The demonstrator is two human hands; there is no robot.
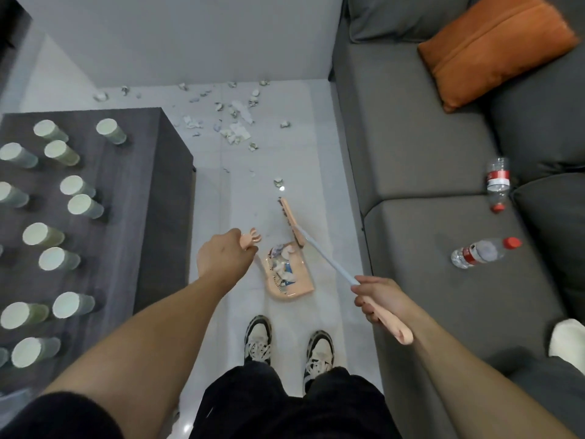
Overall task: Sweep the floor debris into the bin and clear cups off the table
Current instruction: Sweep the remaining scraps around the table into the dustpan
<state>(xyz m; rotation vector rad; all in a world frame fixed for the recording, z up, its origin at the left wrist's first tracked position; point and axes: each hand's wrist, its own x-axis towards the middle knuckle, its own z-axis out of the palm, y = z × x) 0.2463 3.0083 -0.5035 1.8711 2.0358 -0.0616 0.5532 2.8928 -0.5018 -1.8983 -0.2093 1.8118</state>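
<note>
Paper scraps [235,122] litter floor [278,153]; cups [76,185] crowd table [133,172]

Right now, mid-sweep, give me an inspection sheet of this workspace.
Surface: pale tiled floor, gloss patches.
Job's things: dustpan part-filled; broom head beside it; paper scraps scattered ahead; paper cups standing on dark table.
Clutter: two plastic bottles lying on grey sofa; orange cushion.
Hands: left hand grips dustpan handle; right hand grips broom handle.
Cables: nothing seen.
Surroundings: grey wall; bin not in view.
</note>
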